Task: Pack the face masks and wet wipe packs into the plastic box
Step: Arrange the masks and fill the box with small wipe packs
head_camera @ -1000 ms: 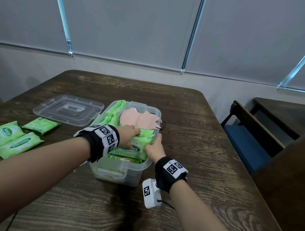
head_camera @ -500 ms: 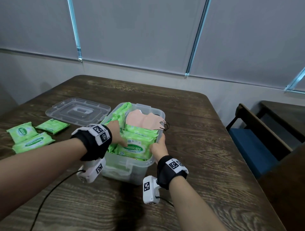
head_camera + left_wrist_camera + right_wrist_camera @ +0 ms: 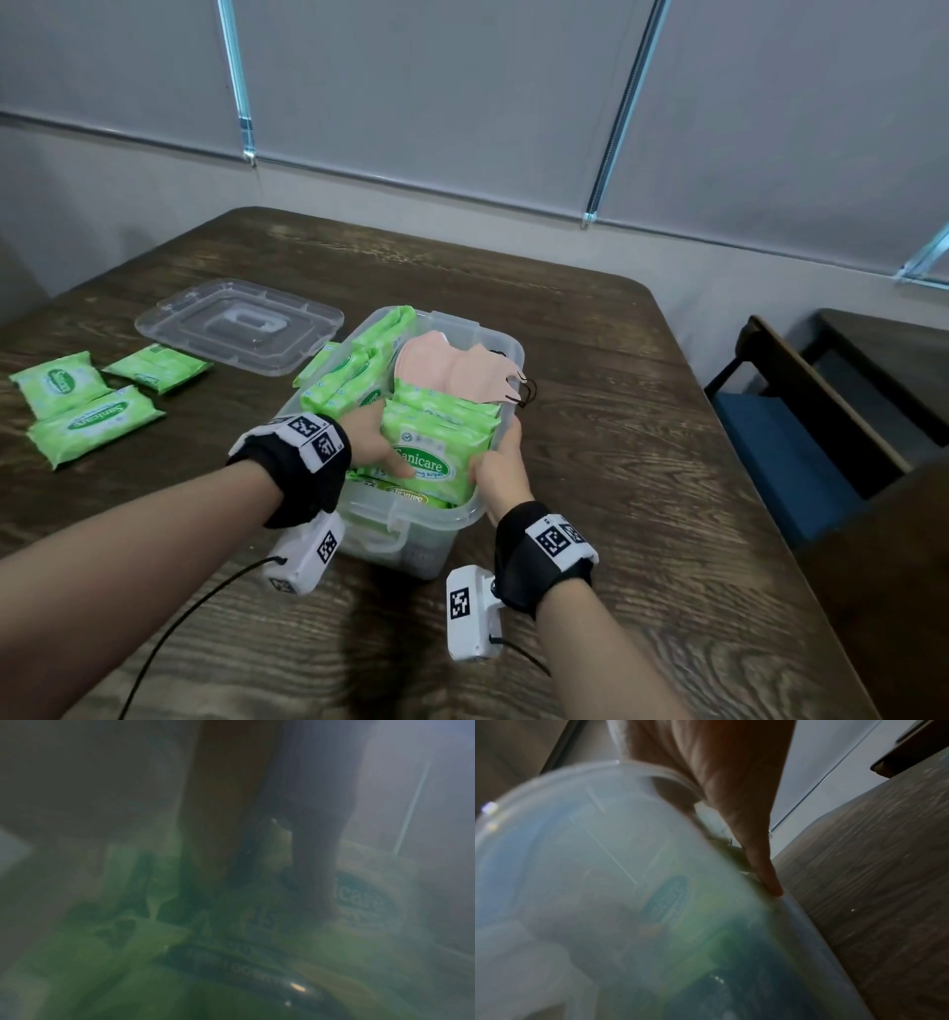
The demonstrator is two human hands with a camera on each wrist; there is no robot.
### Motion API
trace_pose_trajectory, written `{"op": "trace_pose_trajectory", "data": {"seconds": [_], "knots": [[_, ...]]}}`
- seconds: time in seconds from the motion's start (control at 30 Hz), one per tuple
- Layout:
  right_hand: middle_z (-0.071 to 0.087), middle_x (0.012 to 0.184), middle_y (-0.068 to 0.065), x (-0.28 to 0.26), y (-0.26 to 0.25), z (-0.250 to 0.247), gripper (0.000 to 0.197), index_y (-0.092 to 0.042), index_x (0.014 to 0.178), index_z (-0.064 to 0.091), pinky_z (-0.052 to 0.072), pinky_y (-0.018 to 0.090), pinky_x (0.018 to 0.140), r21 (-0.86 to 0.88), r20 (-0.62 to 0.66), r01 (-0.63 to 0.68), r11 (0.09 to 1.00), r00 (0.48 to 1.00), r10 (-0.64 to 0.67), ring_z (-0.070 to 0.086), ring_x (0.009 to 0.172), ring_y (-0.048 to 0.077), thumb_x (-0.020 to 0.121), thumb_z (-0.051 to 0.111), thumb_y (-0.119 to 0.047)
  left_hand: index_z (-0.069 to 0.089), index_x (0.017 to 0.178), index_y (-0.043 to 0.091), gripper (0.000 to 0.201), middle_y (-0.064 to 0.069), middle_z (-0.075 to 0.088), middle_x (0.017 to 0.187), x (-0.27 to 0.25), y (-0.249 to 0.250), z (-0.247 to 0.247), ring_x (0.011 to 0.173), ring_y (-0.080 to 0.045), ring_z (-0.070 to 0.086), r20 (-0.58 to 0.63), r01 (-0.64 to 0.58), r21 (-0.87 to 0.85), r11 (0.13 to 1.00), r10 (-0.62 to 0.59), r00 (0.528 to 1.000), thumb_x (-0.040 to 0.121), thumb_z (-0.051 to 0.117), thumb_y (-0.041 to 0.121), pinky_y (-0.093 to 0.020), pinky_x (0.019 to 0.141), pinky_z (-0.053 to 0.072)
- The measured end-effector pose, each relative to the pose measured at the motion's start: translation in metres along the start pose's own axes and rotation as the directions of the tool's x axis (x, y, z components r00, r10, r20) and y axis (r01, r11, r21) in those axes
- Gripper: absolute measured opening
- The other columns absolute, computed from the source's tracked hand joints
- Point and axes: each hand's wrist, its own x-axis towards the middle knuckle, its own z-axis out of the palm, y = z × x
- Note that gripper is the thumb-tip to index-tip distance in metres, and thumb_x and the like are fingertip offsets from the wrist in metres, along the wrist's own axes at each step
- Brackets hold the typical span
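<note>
A clear plastic box (image 3: 411,555) stands mid-table, holding several green wet wipe packs on edge and pink face masks (image 3: 457,370) at the back. My left hand (image 3: 380,444) grips the left end of the front wet wipe pack (image 3: 436,452), thumb across its face; the dim left wrist view shows fingers (image 3: 316,862) over that pack (image 3: 359,898). My right hand (image 3: 500,457) rests at the box's near right corner. Its straight fingers (image 3: 765,874) lie along the rim, seen beside the box wall (image 3: 603,882). Three loose packs (image 3: 95,421) lie at the left.
The clear lid (image 3: 239,324) lies flat behind the loose packs, left of the box. The dark wooden table (image 3: 642,488) ends at the right, where a chair with a blue seat (image 3: 791,437) stands close. A wall runs behind the table.
My left hand has come off the top of the packs and drawn back to the left end of the front pack. The right hand has stayed at the box's near right corner.
</note>
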Motion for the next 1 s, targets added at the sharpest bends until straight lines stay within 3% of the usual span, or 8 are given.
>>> {"op": "trace_pose_trajectory", "data": {"seconds": [0.13,0.27,0.4,0.5,0.63,0.77,0.87,1.0], "knots": [[0.054,0.106,-0.009,-0.001,0.001,0.001,0.082,-0.024,0.138,0.026,0.046,0.044,0.098,0.005,-0.001,0.010,1.000,1.000,-0.010,0.054,0.096,0.009,0.062,0.043,0.001,0.040,0.129,0.015,0.073,-0.003,0.062,0.120,0.003,-0.003,0.002,0.110,-0.023,0.057,0.082,-0.016,-0.014,1.000,0.017,0.996,0.070,0.082,0.014,-0.034,0.098,0.043],[0.058,0.121,0.003,0.004,-0.005,-0.002,0.082,-0.018,0.137,0.032,0.046,0.049,0.099,0.096,0.049,0.012,0.995,0.999,-0.017,0.058,0.110,0.022,0.061,0.061,-0.023,0.043,0.116,0.024,0.046,0.018,0.055,0.099,-0.008,0.010,0.000,0.104,-0.011,0.056,0.092,-0.103,-0.179,0.978,0.121,0.988,0.082,0.071,0.012,-0.003,0.072,0.041],[0.044,0.141,0.002,0.014,-0.016,0.003,0.097,-0.024,0.140,0.028,0.038,0.046,0.107,-0.053,-0.065,0.001,0.999,0.998,-0.004,0.045,0.128,0.022,0.059,0.071,-0.054,0.009,0.149,0.021,0.129,0.013,0.035,0.139,-0.001,-0.001,0.005,0.126,-0.009,0.037,-0.138,-0.214,-0.213,0.953,0.188,0.972,0.050,0.092,0.035,-0.022,0.104,0.031],[0.027,0.151,0.007,0.015,-0.022,0.008,0.088,-0.021,0.148,0.018,0.030,0.040,0.113,-0.254,-0.082,0.045,0.966,0.994,-0.068,0.032,0.138,0.024,0.078,0.068,-0.039,-0.001,0.150,0.024,0.144,0.000,0.042,0.143,0.003,-0.007,0.007,0.127,-0.021,0.045,-0.056,-0.158,-0.064,0.985,0.154,0.986,0.042,0.094,0.033,-0.033,0.103,0.040],[0.014,0.158,0.005,0.017,-0.014,0.005,0.056,-0.019,0.150,0.022,0.018,0.026,0.115,-0.334,-0.093,0.054,0.941,0.992,-0.090,0.018,0.144,0.017,0.099,0.042,-0.030,0.026,0.142,0.020,0.109,0.001,0.055,0.127,0.007,-0.007,0.008,0.120,-0.022,0.052,-0.028,-0.170,-0.044,0.984,0.169,0.985,0.055,0.091,0.020,-0.030,0.095,0.042],[0.025,0.154,0.006,0.019,-0.012,0.006,0.046,-0.020,0.146,0.032,0.022,0.025,0.110,-0.337,-0.134,0.062,0.939,0.984,-0.114,0.025,0.141,0.019,0.101,0.036,-0.021,0.029,0.141,0.016,0.104,0.000,0.049,0.134,0.005,-0.005,0.009,0.124,-0.021,0.047,-0.027,-0.205,-0.012,0.979,0.205,0.978,0.058,0.090,0.022,-0.028,0.098,0.037],[0.035,0.150,0.005,0.017,-0.010,0.007,0.060,-0.026,0.151,0.019,0.031,0.034,0.110,-0.236,-0.194,0.067,0.970,0.974,-0.114,0.037,0.135,0.025,0.096,0.044,-0.017,0.032,0.138,0.019,0.109,-0.001,0.047,0.134,0.010,-0.009,0.010,0.126,-0.022,0.045,-0.044,-0.227,0.028,0.973,0.228,0.973,0.048,0.093,0.032,-0.033,0.103,0.038],[0.054,0.130,0.011,0.016,-0.009,0.003,0.044,-0.011,0.140,0.037,0.037,0.026,0.085,-0.200,-0.232,-0.055,0.978,0.973,0.007,0.052,0.112,0.026,0.099,0.044,-0.026,0.004,0.150,0.009,0.140,-0.009,0.016,0.153,0.005,-0.005,0.009,0.142,-0.023,0.020,-0.120,-0.164,0.230,0.959,0.195,0.973,0.045,0.092,0.041,-0.037,0.115,0.025]]}}
